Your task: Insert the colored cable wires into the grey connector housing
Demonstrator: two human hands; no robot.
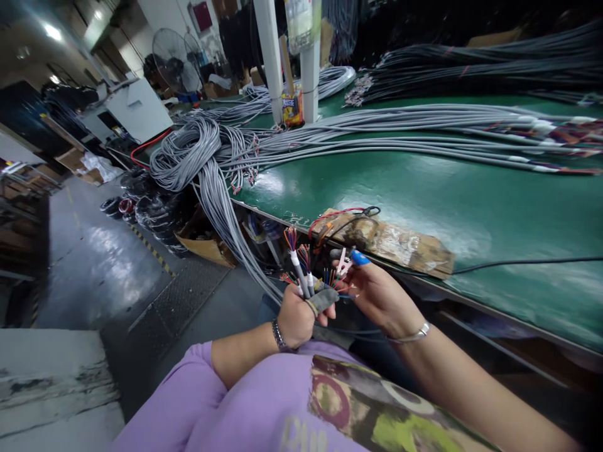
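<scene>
My left hand (298, 317) is wrapped round several grey cables (300, 276). White bands circle the cables near their ends, and thin coloured wires (291, 238) fan out at the top. A grey cover sits on a digit of this hand and presses against the bundle. My right hand (377, 292) is closed just to the right of it, with blue wrapping on one fingertip. In its fingers is a small pinkish-white piece (344, 263), whose kind I cannot make out. More loose coloured wires (330, 277) lie between the two hands.
A green workbench (377, 182) carries long grey cables (400, 122) and a thick coil (188, 154) hanging over its edge. A taped cardboard strip (400, 245) with red and black leads lies at the front edge. A cardboard box (207, 242) stands on the floor.
</scene>
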